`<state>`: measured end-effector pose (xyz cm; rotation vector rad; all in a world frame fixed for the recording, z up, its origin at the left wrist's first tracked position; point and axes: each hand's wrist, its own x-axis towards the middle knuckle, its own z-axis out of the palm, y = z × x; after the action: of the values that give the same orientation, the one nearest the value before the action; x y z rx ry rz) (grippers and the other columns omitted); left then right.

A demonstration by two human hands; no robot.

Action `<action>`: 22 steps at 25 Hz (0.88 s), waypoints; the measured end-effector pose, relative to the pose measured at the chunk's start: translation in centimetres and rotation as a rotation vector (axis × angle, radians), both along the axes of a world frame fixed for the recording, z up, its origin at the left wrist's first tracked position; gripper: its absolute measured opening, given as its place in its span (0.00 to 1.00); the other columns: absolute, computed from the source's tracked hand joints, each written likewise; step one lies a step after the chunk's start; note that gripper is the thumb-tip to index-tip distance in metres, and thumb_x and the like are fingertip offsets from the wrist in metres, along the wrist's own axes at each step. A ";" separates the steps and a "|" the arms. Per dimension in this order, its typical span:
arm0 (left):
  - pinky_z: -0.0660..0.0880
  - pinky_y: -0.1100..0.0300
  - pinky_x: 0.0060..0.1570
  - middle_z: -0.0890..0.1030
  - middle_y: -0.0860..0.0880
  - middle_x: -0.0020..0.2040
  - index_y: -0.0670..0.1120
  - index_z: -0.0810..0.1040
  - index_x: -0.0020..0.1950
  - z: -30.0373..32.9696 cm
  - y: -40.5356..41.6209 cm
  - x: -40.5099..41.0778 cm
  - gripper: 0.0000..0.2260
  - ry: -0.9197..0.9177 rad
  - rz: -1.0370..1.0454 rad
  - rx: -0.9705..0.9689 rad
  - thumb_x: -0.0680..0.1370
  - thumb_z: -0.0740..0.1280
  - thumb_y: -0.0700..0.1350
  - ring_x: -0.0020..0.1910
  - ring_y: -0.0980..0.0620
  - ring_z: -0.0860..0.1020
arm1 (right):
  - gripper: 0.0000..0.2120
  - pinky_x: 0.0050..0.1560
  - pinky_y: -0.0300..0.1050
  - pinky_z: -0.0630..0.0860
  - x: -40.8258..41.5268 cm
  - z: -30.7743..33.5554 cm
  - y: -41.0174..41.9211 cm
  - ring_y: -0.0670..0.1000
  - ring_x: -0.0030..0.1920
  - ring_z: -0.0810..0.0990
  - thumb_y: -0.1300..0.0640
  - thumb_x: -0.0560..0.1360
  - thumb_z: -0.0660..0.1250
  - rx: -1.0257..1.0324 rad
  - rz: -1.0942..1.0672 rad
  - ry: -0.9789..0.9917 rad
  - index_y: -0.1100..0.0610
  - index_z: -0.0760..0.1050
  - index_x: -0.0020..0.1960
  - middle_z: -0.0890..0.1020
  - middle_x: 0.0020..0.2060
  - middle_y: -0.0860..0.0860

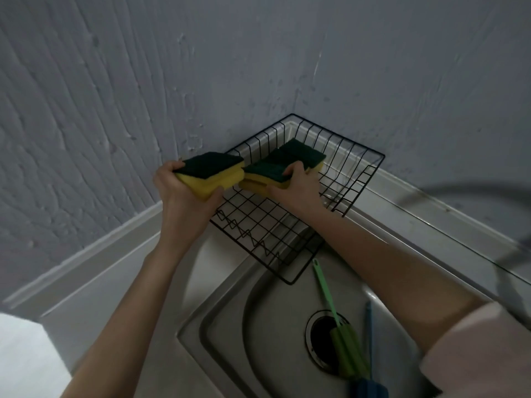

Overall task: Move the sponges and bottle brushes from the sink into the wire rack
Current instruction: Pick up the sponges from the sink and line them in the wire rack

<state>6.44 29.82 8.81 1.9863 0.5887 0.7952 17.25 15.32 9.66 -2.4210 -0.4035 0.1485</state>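
Grey textured walls meet in a corner behind the steel surface, and we stand over the sink (230, 326) with both arms stretched toward that corner. Our left hand (184, 196) is closed around a yellow sponge (208, 173), its dark green scouring face up, held at the near-left edge of the wire rack (353, 168) and not yet inside it. Our right hand (298, 185), just beside the left, is clamped on a stack of sponges (275, 165) hanging over the rack's middle; whether its far end touches the wires we cannot tell. Both forearms reach out nearly straight, wrists slightly bent down. As we judge it, the task is partway: sponges are at the rack but none released. Back toward our body, below the right forearm, the green bottle brush (327, 300) lies across the drain, with the blue bottle brush (368, 340) beside it, both untouched in the sink.
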 end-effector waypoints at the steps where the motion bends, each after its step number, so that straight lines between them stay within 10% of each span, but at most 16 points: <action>1: 0.71 0.45 0.62 0.63 0.35 0.63 0.34 0.59 0.62 0.0 0.0 0.0 0.30 0.007 0.000 -0.007 0.68 0.72 0.37 0.63 0.40 0.67 | 0.23 0.56 0.48 0.68 0.0 -0.3 0.2 0.61 0.62 0.65 0.54 0.70 0.69 -0.028 0.000 0.011 0.61 0.64 0.60 0.63 0.62 0.63; 8: 0.61 0.71 0.52 0.63 0.35 0.63 0.33 0.60 0.62 -0.7 -0.5 0.2 0.29 -0.007 0.041 0.009 0.68 0.71 0.37 0.59 0.49 0.64 | 0.27 0.47 0.42 0.67 -0.3 -2.6 0.7 0.56 0.57 0.68 0.48 0.72 0.67 -0.097 0.061 0.170 0.63 0.61 0.61 0.67 0.55 0.57; 22: 0.58 0.73 0.54 0.64 0.34 0.62 0.32 0.61 0.63 -1.6 -0.5 0.3 0.31 0.040 0.015 0.129 0.67 0.73 0.38 0.60 0.46 0.64 | 0.25 0.57 0.43 0.71 0.6 -1.8 1.3 0.59 0.62 0.67 0.53 0.73 0.68 0.014 0.013 0.247 0.63 0.62 0.63 0.60 0.65 0.63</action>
<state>6.74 29.30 7.25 2.1216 0.5890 0.8222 17.83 16.62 7.86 -2.3492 -0.3064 0.4436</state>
